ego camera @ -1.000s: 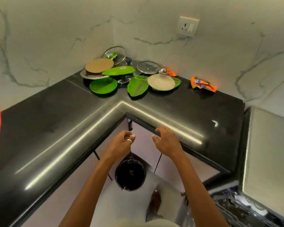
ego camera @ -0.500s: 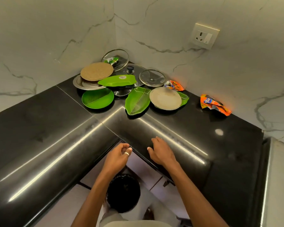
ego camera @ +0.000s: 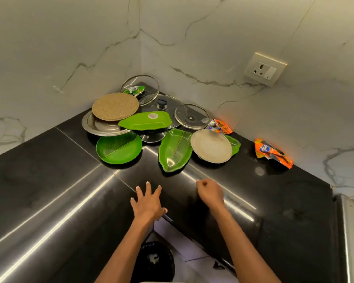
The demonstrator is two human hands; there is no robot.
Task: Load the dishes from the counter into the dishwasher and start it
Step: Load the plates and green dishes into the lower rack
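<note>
both forearms reach forward, left hand point(ego camera: 148, 203) with fingers point(ego camera: 148, 187) spread, right hand point(ego camera: 209, 192) loosely curled.

Single head view, steeply downward onto the corner counter point(ego camera: 49, 190).

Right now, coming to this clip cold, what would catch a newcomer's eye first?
The bright green plates: a round one and a leaf-shaped one at the front of a heap of dishes and glass lids in the corner of the black counter. Next, the orange snack wrapper lying alone to the right. Nearer the camera, the left hand is spread open and the right hand is loosely curled, both empty.
</note>
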